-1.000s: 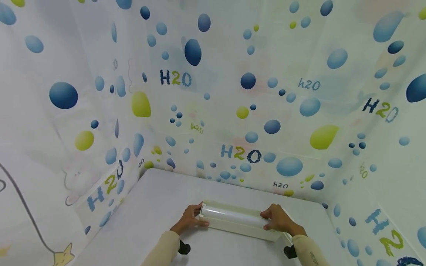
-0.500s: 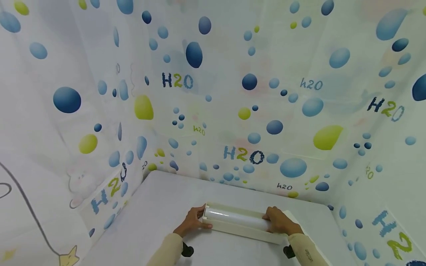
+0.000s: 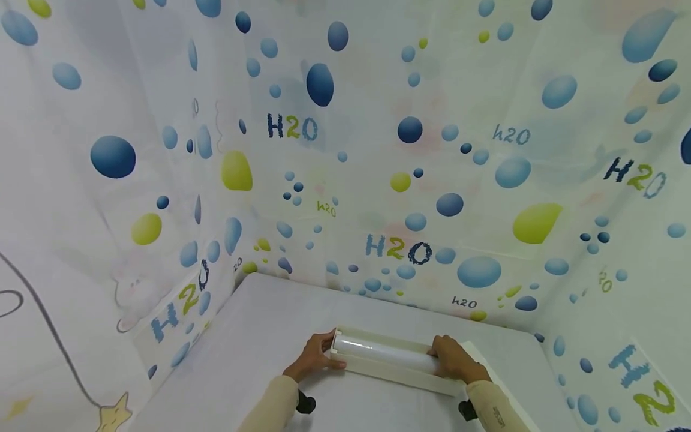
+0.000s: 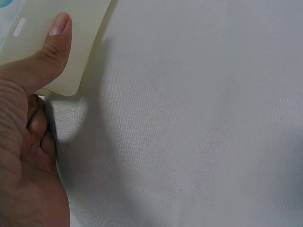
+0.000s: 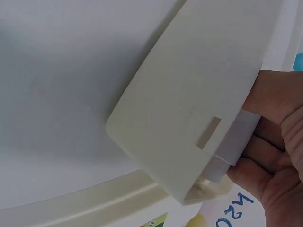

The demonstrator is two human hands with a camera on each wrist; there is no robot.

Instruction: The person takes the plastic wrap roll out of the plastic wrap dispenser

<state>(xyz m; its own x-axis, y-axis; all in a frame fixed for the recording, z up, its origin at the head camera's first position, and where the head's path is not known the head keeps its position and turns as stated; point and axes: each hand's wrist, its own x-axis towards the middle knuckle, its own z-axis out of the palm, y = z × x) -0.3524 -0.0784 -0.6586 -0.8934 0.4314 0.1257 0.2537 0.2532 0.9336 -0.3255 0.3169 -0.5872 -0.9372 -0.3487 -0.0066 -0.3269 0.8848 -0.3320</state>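
In the head view a long cream plastic box (image 3: 396,376) lies on the table with its top open. Inside it is a shiny white roll (image 3: 385,354) that looks like cling film. My left hand (image 3: 313,358) grips the box's left end. In the left wrist view its thumb (image 4: 59,40) lies flat on the box's outer wall, with the other fingers curled beneath. Over the box's right end, my right hand (image 3: 455,360) holds the roll. Its fingers (image 5: 251,172) bend round the roll's end in the right wrist view, partly hidden by the box wall.
A white-covered table (image 3: 281,300) lies under the box. Behind it hangs a curtain (image 3: 367,180) printed with blue and green drops. A pale flat strip (image 3: 488,363) shows beyond my right wrist, and a cream rail-like piece (image 5: 94,198) appears in the right wrist view.
My right hand's thumb and fingers, earlier spread over the roll's right end, have moved down round it into the box. The left hand keeps its grip. The head view has shifted slightly.
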